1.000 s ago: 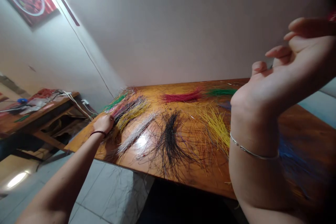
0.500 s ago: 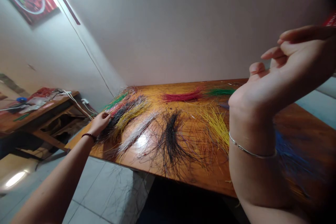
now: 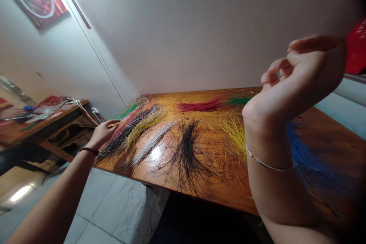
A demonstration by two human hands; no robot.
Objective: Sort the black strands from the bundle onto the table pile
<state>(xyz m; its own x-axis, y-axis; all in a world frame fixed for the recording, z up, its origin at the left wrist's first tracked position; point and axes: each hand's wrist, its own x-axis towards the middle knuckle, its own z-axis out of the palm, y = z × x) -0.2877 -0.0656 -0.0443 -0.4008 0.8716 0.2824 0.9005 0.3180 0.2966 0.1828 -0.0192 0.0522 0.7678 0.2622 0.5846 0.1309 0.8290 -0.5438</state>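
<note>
My left hand (image 3: 103, 134) reaches over the table's left end, beside the pinkish-red strands (image 3: 119, 131). Its fingers are stretched out and look slightly apart; whether they touch the strands I cannot tell. Alongside lie dark strands (image 3: 130, 129), a yellow bundle (image 3: 141, 127) and a silvery-white bundle (image 3: 153, 145). My right hand (image 3: 309, 66) is raised above the table's right side, fingers curled and thumb and forefinger pressed together. Anything in that pinch is too thin or hidden to see. A black bundle (image 3: 187, 146) fans out between my arms.
On the wooden table (image 3: 168, 101) lie a red bundle (image 3: 198, 105), a green one (image 3: 238, 101), yellow strands (image 3: 233, 133) and blue strands (image 3: 307, 156). A second table (image 3: 54, 126) with clutter and cables stands at left. A wall (image 3: 200, 38) rises behind.
My left hand has shifted slightly left, its fingers going from a pinch to a straighter pose. My right hand has moved left and a little down in view, fingers still curled.
</note>
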